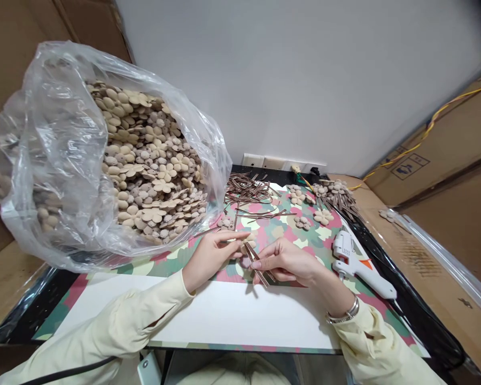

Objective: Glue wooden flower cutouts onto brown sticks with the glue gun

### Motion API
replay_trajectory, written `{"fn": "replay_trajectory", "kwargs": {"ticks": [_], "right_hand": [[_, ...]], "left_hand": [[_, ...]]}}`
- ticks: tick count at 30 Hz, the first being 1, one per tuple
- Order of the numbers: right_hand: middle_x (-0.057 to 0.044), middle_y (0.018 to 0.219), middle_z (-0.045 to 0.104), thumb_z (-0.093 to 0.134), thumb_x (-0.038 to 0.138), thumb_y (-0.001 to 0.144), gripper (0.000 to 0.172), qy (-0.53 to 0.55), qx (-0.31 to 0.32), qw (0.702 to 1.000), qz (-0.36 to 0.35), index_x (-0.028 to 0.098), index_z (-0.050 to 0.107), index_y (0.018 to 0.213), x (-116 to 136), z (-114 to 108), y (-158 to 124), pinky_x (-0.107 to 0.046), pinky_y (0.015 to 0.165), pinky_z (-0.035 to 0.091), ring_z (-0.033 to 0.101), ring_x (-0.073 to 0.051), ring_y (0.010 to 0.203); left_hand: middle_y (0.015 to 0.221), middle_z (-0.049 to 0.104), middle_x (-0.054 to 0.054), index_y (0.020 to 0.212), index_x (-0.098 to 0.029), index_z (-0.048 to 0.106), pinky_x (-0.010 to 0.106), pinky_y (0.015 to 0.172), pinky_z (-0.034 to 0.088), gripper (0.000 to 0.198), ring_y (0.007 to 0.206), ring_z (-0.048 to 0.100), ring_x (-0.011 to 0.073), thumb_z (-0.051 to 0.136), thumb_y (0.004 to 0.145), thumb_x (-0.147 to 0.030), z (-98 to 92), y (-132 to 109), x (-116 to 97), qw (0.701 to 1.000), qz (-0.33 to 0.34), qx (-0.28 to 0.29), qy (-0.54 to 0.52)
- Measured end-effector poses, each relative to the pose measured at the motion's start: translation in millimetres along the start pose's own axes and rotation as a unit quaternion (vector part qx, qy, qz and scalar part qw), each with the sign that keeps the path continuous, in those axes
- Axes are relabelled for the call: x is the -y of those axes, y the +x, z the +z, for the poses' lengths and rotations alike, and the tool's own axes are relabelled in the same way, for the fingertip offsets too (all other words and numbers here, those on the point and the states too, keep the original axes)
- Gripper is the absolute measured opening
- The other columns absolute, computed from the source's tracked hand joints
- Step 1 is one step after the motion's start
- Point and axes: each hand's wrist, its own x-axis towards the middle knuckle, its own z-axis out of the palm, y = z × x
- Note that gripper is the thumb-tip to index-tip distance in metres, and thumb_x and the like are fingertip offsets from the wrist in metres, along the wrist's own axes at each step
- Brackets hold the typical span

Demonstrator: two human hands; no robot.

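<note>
Over the middle of the table, my left hand [214, 255] pinches a beige fabric flower [248, 241] between thumb and fingers. My right hand [286, 261] is closed on a few thin brown strips [256, 259], whose upper ends meet at the flower. Whether the strips are fixed to it cannot be made out. Just behind my hands, a greyish flower [226, 222] lies on the camouflage-patterned cover. Farther back is a tangled heap of brown strips [248, 188], with several loose strips [264, 215] in front of it.
A large clear plastic bag [60, 160] full of flowers stands at left. At right lie a white glue gun [363, 267], loose flowers [324, 216] and a pile of flowers with strips [336, 193]. A white sheet [240, 315] covers the front. Cardboard boxes [433, 160] flank the table.
</note>
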Motion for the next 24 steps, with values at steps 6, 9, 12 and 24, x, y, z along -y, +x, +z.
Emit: {"fn": "replay_trajectory", "kwargs": {"ticks": [6, 9, 12, 24], "right_hand": [[0.003, 0.042, 0.052, 0.065, 0.032, 0.072, 0.025, 0.009, 0.000, 1.000, 0.000, 0.008, 0.071, 0.069, -5.0, -1.3, 3.9, -0.022, 0.033, 0.009, 0.020, 0.000, 0.029], [0.003, 0.041, 0.052, 0.065, 0.031, 0.073, 0.025, 0.015, 0.006, 1.000, 0.002, 0.007, 0.070, 0.068, -5.1, -1.0, 5.1, -0.022, 0.034, 0.010, 0.021, 0.000, 0.029], [0.005, 0.038, 0.049, 0.064, 0.029, 0.073, 0.024, 0.019, 0.012, 1.000, -0.001, 0.007, 0.069, 0.066, -4.1, -0.6, 4.6, -0.022, 0.035, 0.010, 0.020, 0.000, 0.028], [0.008, 0.031, 0.041, 0.062, 0.029, 0.074, 0.023, 0.013, 0.023, 1.000, -0.001, 0.008, 0.069, 0.068, -2.8, -0.5, 4.1, -0.021, 0.034, 0.010, 0.020, -0.002, 0.026]], "left_hand": [[0.100, 0.066, 0.009, 0.097, -0.013, 0.071, 0.022, 0.071, 0.053, 0.026, 0.083, 0.062, 0.0158, 0.062, 0.075, -0.024, -1.4, 0.0, -2.3, 0.999, 0.020, -0.007, 0.032], [0.101, 0.066, 0.009, 0.094, -0.013, 0.072, 0.022, 0.072, 0.053, 0.026, 0.086, 0.062, 0.0176, 0.063, 0.074, -0.026, -1.1, -0.1, -2.5, 0.999, 0.024, -0.015, 0.033], [0.099, 0.068, 0.009, 0.095, -0.013, 0.071, 0.025, 0.075, 0.052, 0.030, 0.088, 0.063, 0.0193, 0.064, 0.073, -0.031, -0.9, -1.0, -3.0, 1.000, 0.018, -0.008, 0.021], [0.086, 0.071, 0.007, 0.088, -0.014, 0.072, 0.023, 0.065, 0.051, 0.028, 0.071, 0.065, 0.0173, 0.068, 0.069, -0.034, -0.8, -1.0, -1.1, 0.997, 0.041, -0.028, 0.056]]}}
